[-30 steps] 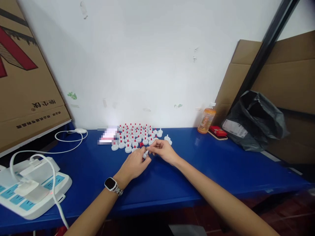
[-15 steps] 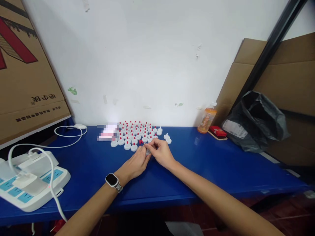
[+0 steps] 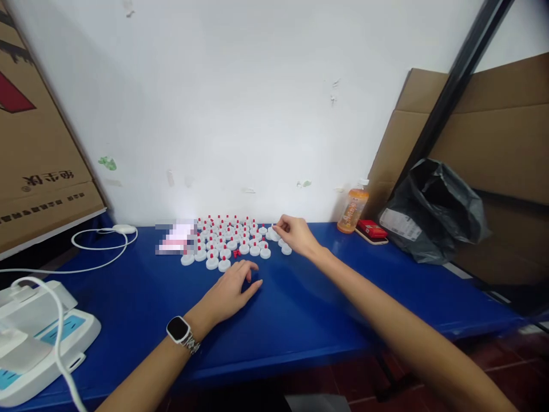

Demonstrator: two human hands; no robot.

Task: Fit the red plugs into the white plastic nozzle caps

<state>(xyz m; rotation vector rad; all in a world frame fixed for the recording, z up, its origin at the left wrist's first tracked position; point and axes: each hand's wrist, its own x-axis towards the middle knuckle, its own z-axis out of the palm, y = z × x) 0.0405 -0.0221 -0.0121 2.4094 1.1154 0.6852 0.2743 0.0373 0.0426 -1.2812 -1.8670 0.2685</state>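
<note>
My right hand (image 3: 295, 233) reaches to the right end of a cluster of round white caps, thumb and fingertips pinched on a white nozzle cap (image 3: 271, 234) with its tip hidden by the fingers. Most caps in the cluster carry a small red tip, such as the white cap with a red tip (image 3: 224, 265) at the front. Small loose red tips (image 3: 237, 253) lie among them. My left hand (image 3: 234, 289), a watch (image 3: 178, 329) on its wrist, rests over the blue table just before the caps, fingers loosely curved, thumb apart, holding nothing.
A pixelated flat item (image 3: 176, 237) lies left of the caps. White power strip (image 3: 55, 349) and cable occupy the left. Rightward stand an orange drink bottle (image 3: 353, 209), a red box (image 3: 372, 229) on a phone-like slab, and a black plastic bag (image 3: 433, 212). A wall rises behind.
My hands, together before the caps earlier, have separated. The right hand has moved forward and right to the white caps; the left has opened and drawn slightly back. The camera view has shifted.
</note>
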